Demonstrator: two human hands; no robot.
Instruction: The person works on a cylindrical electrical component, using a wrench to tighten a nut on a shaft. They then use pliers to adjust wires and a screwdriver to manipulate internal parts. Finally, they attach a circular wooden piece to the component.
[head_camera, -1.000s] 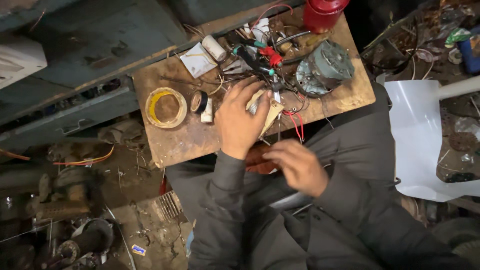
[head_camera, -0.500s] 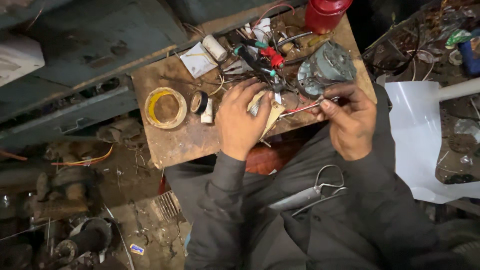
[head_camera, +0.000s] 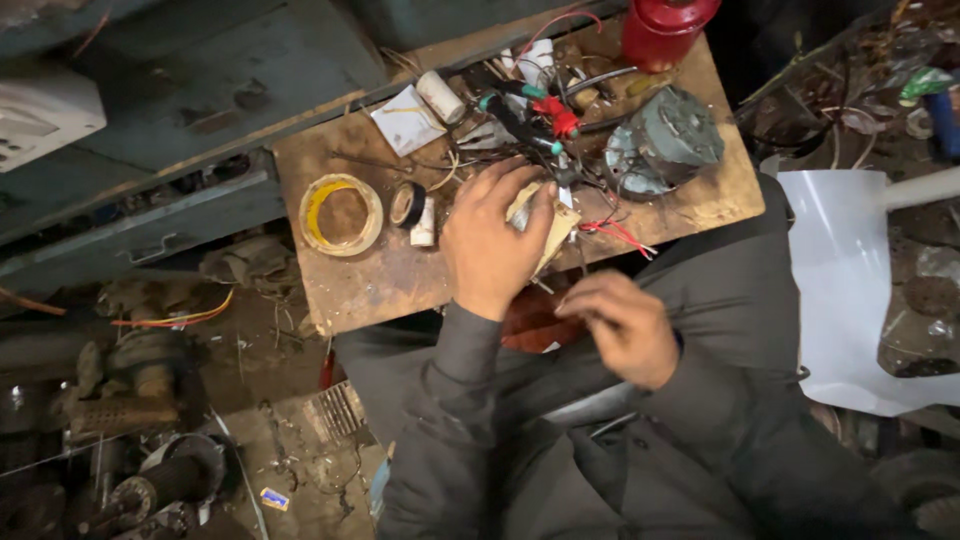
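Note:
My left hand (head_camera: 490, 240) rests on the small wooden board (head_camera: 370, 285), fingers closed over a pale tan part (head_camera: 553, 228) with wires running out of it. Red wires (head_camera: 615, 232) trail from that part toward the right. My right hand (head_camera: 620, 325) hovers off the board's near edge, above my lap, fingers loosely curled; whether it pinches anything is unclear. A grey round motor (head_camera: 665, 140) lies on the board to the right of the left hand.
On the board lie a yellow tape roll (head_camera: 340, 215), a black tape roll (head_camera: 407, 204), a white cylinder (head_camera: 441, 97), red clips (head_camera: 553, 112) and tangled wires. A red can (head_camera: 660, 30) stands at the far corner. A white plastic chair (head_camera: 850, 280) is on the right, scrap metal (head_camera: 130, 400) lower left.
My right hand has pulled back from the motor and the red wires toward my lap. The left hand has stayed on the tan part.

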